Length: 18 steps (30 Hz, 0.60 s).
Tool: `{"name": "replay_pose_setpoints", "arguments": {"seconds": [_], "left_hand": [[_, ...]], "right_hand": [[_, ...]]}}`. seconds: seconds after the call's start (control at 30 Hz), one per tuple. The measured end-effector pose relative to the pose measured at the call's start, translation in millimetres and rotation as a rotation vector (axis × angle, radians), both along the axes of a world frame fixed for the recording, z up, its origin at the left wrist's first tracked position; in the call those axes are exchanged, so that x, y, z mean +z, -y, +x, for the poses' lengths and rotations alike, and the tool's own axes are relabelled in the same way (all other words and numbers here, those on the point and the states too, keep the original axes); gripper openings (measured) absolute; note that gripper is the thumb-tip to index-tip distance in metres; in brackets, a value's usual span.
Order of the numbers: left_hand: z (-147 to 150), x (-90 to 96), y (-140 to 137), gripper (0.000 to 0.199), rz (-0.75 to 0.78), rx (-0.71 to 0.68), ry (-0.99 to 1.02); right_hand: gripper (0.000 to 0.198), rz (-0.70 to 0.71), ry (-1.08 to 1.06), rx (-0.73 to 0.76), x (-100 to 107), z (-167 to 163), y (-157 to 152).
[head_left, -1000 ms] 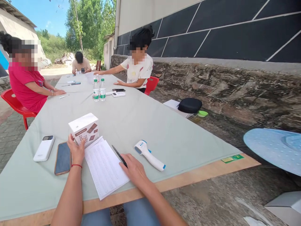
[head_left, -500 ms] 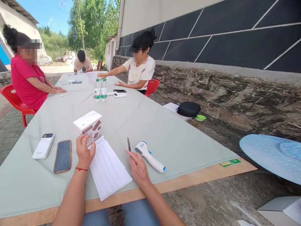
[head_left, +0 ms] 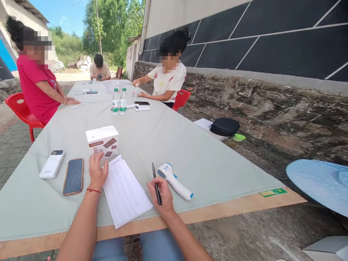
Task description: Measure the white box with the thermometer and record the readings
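Between the fingers of my right hand [head_left: 162, 196] is a black pen [head_left: 157, 185], upright with its upper end tilted left. Just right of this hand lies a white and blue infrared thermometer [head_left: 174, 181]. My left hand [head_left: 98, 172] rests at the near side of a white printed box [head_left: 104, 141], thumb and fingers apart, at the upper left of the handwritten sheets [head_left: 126, 195]. Its fingertips are at the box's lower front; whether they press on it I cannot tell. Left of it lie a dark-screened phone [head_left: 73, 176] and a white power bank [head_left: 53, 164].
Two green-capped water bottles [head_left: 119, 102] stand mid-table, beside a phone and a white device [head_left: 141, 108]. Three people sit around the table [head_left: 217, 174]; one, in a white shirt [head_left: 170, 81], holds a clear bottle. A blue dotted hat [head_left: 320, 185] is at the right.
The box has turned to face me more squarely beside my left hand. In my right hand the pen has swung more upright. The person in white has drawn a bottle closer.
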State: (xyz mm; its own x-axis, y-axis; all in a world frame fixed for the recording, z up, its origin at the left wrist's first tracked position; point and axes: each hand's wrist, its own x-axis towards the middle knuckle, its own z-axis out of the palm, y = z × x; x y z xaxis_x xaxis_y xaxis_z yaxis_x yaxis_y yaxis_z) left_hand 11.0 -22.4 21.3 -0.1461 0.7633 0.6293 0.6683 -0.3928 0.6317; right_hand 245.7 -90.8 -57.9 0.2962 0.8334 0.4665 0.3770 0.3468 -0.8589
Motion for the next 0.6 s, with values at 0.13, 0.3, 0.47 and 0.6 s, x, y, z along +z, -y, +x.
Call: {"name": "replay_pose_setpoints", "arguments": {"seconds": [0.13,0.3,0.47,0.6], "left_hand": [[11.5,1.5,7.5,0.021,-0.274,-0.341,-0.054],[22.8,-7.0,4.8,0.027,-0.389,-0.477,-0.078],[35.7,-17.5,1.4,0.039,-0.486,-0.492,-0.219],[52.4,-10.0,30.4,0.05,-0.527,-0.421,-0.428]], "right_hand": [[0.027,-0.098,-0.112,0.113,7.6,5.4,13.0],[0.046,-0.127,-0.191,0.181,17.2,9.9,17.1],[0.049,-0.19,-0.178,0.212,19.1,11.0,14.9],[0.032,-0.199,-0.209,0.066,18.7,8.3,13.4]]}}
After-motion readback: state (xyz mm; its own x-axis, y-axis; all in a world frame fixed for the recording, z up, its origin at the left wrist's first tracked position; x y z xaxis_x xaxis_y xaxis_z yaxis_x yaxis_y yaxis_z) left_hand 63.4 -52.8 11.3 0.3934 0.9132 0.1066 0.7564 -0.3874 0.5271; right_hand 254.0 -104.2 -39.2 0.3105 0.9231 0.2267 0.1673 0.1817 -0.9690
